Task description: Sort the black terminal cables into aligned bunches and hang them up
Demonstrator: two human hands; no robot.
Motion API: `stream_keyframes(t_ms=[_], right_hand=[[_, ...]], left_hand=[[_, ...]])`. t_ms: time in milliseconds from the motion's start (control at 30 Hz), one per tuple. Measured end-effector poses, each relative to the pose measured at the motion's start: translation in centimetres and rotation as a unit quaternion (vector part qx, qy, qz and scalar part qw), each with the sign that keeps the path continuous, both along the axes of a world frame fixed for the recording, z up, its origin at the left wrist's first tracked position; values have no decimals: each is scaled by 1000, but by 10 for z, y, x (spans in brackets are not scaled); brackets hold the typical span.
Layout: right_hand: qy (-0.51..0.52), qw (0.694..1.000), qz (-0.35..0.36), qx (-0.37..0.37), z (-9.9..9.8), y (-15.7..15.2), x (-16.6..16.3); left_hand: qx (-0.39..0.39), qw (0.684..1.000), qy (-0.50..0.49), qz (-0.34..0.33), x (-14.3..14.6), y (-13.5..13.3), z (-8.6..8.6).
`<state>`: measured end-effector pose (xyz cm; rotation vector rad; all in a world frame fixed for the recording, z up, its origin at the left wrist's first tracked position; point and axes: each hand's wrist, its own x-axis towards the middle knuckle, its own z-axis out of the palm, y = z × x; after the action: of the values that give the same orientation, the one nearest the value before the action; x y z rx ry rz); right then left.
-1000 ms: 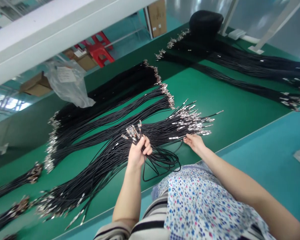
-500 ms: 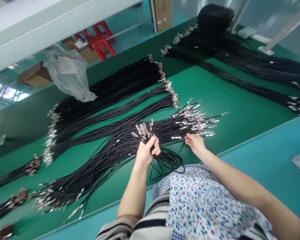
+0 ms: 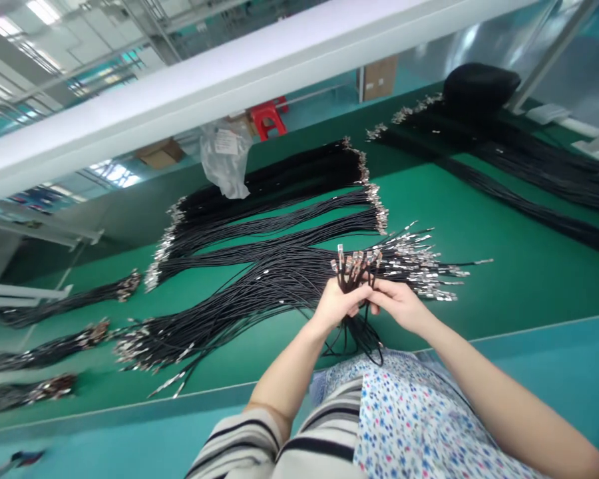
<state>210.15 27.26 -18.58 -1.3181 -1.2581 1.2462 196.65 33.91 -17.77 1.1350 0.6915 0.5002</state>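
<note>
A bunch of black cables (image 3: 360, 332) with metal terminals at their ends is wrapped in the fingers of my left hand (image 3: 337, 303), terminals pointing up. My right hand (image 3: 399, 305) meets it from the right, its thumb and fingers pinched at the edge of the same bunch. What the right fingertips grip looks like a cable, partly hidden by the fingers. Behind both hands, a wide loose pile of black cables (image 3: 259, 283) lies across the green table, its silvery terminals (image 3: 419, 259) spread out to the right.
Neat cable bundles (image 3: 279, 223) lie farther back on the green table (image 3: 499, 266). A clear plastic bag (image 3: 224, 156) hangs at the far edge. More bundles (image 3: 484, 173) and a black rounded object (image 3: 480, 86) are at the back right. A white beam (image 3: 190, 93) crosses above.
My right hand has come left from the pile's terminals to the bunch in my left hand. The cable loops below now hang closer together. The view has shifted.
</note>
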Motion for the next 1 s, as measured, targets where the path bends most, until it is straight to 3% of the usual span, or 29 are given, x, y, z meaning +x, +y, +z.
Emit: stream_keyframes(t_ms=[133, 267, 333, 400, 467, 533, 600, 667, 733, 767, 867, 1000], right_hand=[[-144, 989, -20, 7, 0, -4, -13], [-362, 930, -53, 16, 7, -11, -31], [-398, 917, -43, 1, 9, -14, -39], [-328, 944, -36, 7, 6, -18, -42], [-152, 988, -38, -8, -7, -22, -40], [54, 993, -69, -84, -31, -28, -30], [201, 949, -161, -185, -64, -35, -13], [277, 878, -290, -261, -97, -44, 9], [340, 811, -371, -297, -122, -50, 28], [362, 792, -389, -301, -129, -50, 36], [356, 781, -414, -303, -134, -41, 52], [274, 781, -450, -335, -128, -17, 63]], left_hand=[[13, 997, 32, 67, -5, -12, -12], [18, 994, 40, 101, -8, -23, -17], [28, 993, 43, 101, -9, -28, -16], [38, 993, 49, 96, -12, -29, -15], [49, 992, 49, 106, -15, -27, -14], [65, 988, 36, 136, -21, -20, -12], [54, 989, 16, 137, -30, -9, -8], [3, 995, -14, 104, -42, 2, -1], [-59, 994, -54, 75, -56, 14, 5], [-77, 992, -72, 73, -63, 19, 8], [-96, 987, -95, 85, -73, 29, 10], [-108, 989, -80, 65, -64, 29, 4]])
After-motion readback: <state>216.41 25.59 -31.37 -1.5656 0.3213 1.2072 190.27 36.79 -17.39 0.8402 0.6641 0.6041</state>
